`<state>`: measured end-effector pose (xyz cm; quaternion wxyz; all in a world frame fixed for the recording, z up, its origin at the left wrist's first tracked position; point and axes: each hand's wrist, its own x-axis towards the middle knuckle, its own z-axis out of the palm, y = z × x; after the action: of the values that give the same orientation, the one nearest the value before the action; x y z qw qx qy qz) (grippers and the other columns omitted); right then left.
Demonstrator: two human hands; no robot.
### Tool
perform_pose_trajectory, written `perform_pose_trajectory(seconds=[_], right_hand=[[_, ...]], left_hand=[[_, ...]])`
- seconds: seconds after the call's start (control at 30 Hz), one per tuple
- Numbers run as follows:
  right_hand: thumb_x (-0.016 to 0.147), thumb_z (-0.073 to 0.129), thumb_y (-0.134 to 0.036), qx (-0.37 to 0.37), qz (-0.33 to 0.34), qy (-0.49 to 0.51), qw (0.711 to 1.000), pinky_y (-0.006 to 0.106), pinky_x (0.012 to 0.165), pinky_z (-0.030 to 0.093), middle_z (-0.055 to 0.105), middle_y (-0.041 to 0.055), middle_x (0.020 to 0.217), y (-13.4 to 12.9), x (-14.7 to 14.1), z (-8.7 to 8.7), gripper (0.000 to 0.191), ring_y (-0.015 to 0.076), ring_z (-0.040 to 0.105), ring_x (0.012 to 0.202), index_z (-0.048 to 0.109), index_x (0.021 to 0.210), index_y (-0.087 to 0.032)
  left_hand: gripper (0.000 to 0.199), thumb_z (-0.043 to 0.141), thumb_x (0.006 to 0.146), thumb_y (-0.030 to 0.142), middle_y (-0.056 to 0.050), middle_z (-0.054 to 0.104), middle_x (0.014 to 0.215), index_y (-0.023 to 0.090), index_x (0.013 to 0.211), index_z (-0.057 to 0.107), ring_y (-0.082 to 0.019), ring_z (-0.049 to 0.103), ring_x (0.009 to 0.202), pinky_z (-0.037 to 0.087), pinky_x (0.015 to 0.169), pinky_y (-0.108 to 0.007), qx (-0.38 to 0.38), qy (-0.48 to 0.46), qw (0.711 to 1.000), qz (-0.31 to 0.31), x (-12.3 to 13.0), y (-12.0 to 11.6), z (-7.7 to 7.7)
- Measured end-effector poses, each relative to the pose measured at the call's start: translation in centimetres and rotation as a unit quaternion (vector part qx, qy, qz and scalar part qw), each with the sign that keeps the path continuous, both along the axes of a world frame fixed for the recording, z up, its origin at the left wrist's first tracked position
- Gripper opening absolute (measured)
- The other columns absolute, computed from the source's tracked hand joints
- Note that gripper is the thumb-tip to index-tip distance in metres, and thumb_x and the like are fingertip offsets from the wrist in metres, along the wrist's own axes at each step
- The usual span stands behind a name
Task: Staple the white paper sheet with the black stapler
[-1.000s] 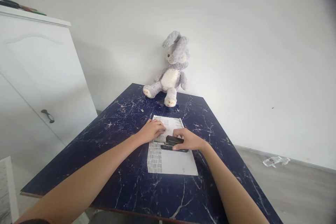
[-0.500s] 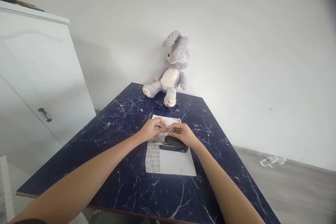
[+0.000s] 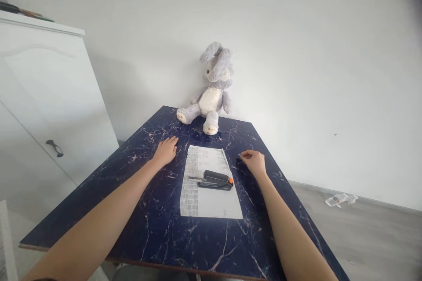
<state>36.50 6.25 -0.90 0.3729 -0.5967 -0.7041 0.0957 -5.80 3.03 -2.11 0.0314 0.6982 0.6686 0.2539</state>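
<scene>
My left hand lies with fingers stretched out on the table, left of the paper's far corner. Whatever is under its fingertips is hidden. On the right of the paper, my right hand is closed in a pinch just above the table. Something tiny seems to be at its fingertips, too small to name. Between the hands lies a printed sheet of paper. A black stapler with an orange piece at its right end rests on the sheet, a thin metal rod or rail sticking out to its left. Neither hand touches the stapler.
A grey plush rabbit sits at the far end of the dark blue marbled table, against the wall. To the left stands a white cabinet with things on top. A clear plastic item lies on the floor at right.
My hands have come apart from their meeting point above the paper. The left went left and flattened on the table; the right moved right, pinched. The stapler stays on the sheet.
</scene>
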Motion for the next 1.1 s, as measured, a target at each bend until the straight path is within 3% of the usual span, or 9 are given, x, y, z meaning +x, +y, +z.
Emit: perform_pose_trajectory(seconds=[0.17,0.27,0.33,0.43,0.53,0.63,0.8,0.93,1.1], right_hand=[[0.071,0.061,-0.016,-0.001,0.012,-0.027,1.0,0.037,0.083,0.055,0.077,0.0071,0.082,0.9,0.3,-1.0,0.018,0.0247,0.072,0.078,0.077,0.078,-0.02],[0.074,0.062,-0.015,0.029,0.028,-0.036,0.999,0.041,0.099,0.049,0.075,0.0098,0.11,0.2,-1.1,-0.2,0.026,0.0276,0.069,0.101,0.078,0.093,-0.02],[0.081,0.061,-0.019,0.054,0.064,-0.018,0.996,0.042,0.098,0.049,0.072,0.0102,0.116,-1.1,-2.5,1.1,0.024,0.0271,0.067,0.102,0.076,0.101,-0.021],[0.094,0.057,-0.032,0.029,0.234,0.026,0.971,0.038,0.085,0.054,0.072,0.0094,0.108,-3.9,-5.3,3.6,0.022,0.0237,0.067,0.092,0.073,0.105,-0.022],[0.089,0.07,-0.043,-0.054,0.456,-0.018,0.888,0.036,0.084,0.052,0.067,0.01,0.119,-6.6,-8.0,5.6,0.037,0.025,0.064,0.102,0.067,0.12,-0.024],[0.081,0.079,-0.037,-0.09,0.516,-0.087,0.847,0.034,0.082,0.05,0.065,0.0083,0.115,-8.2,-9.6,6.0,0.047,0.023,0.062,0.096,0.063,0.123,-0.024],[0.086,0.067,-0.022,-0.074,0.444,-0.095,0.888,0.027,0.068,0.043,0.063,0.0022,0.09,-8.0,-9.9,5.1,0.017,0.0163,0.056,0.076,0.058,0.099,-0.021],[0.084,0.066,-0.02,-0.047,0.382,-0.107,0.917,0.027,0.065,0.038,0.06,0.0006,0.085,-7.2,-9.5,4.6,0.014,0.0149,0.053,0.072,0.053,0.09,-0.021],[0.084,0.066,-0.023,-0.051,0.378,-0.115,0.917,0.027,0.062,0.035,0.056,-0.001,0.079,-6.9,-9.4,4.3,0.017,0.0135,0.048,0.067,0.049,0.082,-0.021]], left_hand=[[0.04,0.044,0.092,0.013,-0.012,0.068,0.128,0.019,0.122,0.071,-0.03,0.061,0.118,0.043,0.106,-0.043,0.02,0.042,0.998,-0.034,0.3,0.2,-0.2],[0.036,0.048,0.09,0.012,-0.011,0.073,0.104,0.02,0.114,0.074,-0.029,0.065,0.101,0.046,0.097,-0.04,0.048,0.039,0.997,-0.034,0.2,0.2,0.0],[0.032,0.052,0.089,0.013,-0.012,0.072,0.098,0.02,0.109,0.076,-0.03,0.064,0.096,0.045,0.096,-0.041,0.053,0.034,0.997,-0.034,0.1,0.3,-0.1],[0.024,0.057,0.088,0.014,-0.012,0.069,0.094,0.021,0.095,0.079,-0.029,0.063,0.091,0.045,0.093,-0.04,0.047,0.015,0.998,-0.035,-0.1,0.4,-0.4],[0.016,0.062,0.084,0.013,-0.012,0.065,0.094,0.02,0.085,0.077,-0.029,0.061,0.093,0.045,0.093,-0.041,0.074,-0.038,0.996,-0.038,0.0,0.3,-0.4],[0.012,0.062,0.085,0.016,-0.01,0.066,0.096,0.02,0.087,0.073,-0.027,0.061,0.094,0.044,0.094,-0.041,0.101,-0.149,0.982,-0.065,1.2,-0.3,0.2],[0.023,0.057,0.093,0.035,-0.007,0.071,0.092,0.018,0.103,0.068,-0.02,0.063,0.078,0.049,0.072,-0.032,0.005,-0.42,0.894,-0.158,4.9,-2.0,1.1],[0.029,0.062,0.09,0.041,-0.005,0.065,0.083,0.016,0.097,0.073,-0.016,0.057,0.074,0.045,0.067,-0.028,-0.05,-0.553,0.809,-0.195,7.0,-3.2,1.7],[0.025,0.07,0.085,0.036,-0.002,0.057,0.08,0.015,0.098,0.074,-0.013,0.053,0.072,0.046,0.068,-0.028,-0.071,-0.665,0.718,-0.193,7.4,-4.0,2.6]])
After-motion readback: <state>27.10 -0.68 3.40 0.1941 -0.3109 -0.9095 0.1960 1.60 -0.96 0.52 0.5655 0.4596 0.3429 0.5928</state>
